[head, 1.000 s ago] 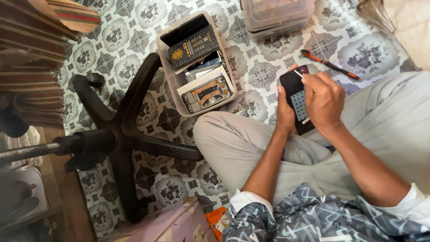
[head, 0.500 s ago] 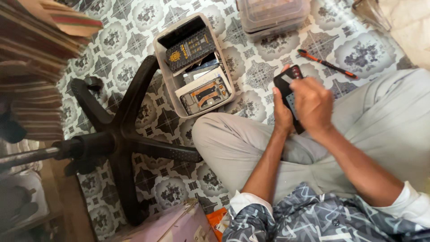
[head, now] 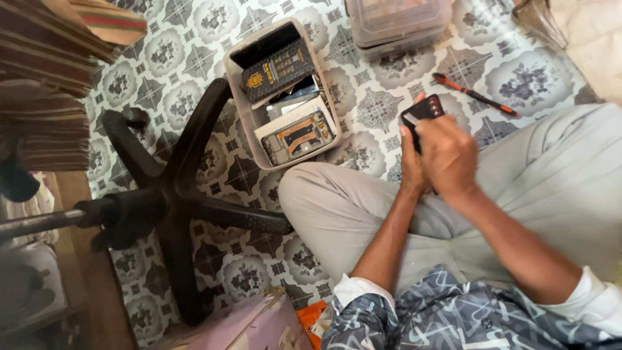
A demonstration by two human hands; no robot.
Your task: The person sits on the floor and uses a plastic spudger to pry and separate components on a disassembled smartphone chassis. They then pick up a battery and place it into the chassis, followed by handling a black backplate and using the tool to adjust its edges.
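Both hands are now sitting higher over the lap than a moment ago, the phone (head: 422,111) tilting upward. Left of them, a black chair base (head: 170,194) is sprawling beside an open plastic box (head: 240,114) of handsets. Right hand (head: 448,157) is closing over the phone; left hand (head: 411,170) is gripping it from behind. An orange-handled screwdriver (head: 476,95) is lying just beyond.

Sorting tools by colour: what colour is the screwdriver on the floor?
The screwdriver is orange and black, lying on the patterned floor; the head view shows it.

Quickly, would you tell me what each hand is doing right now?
Left hand: closed around the black phone.
Right hand: resting over the phone's front; grip cannot be told.
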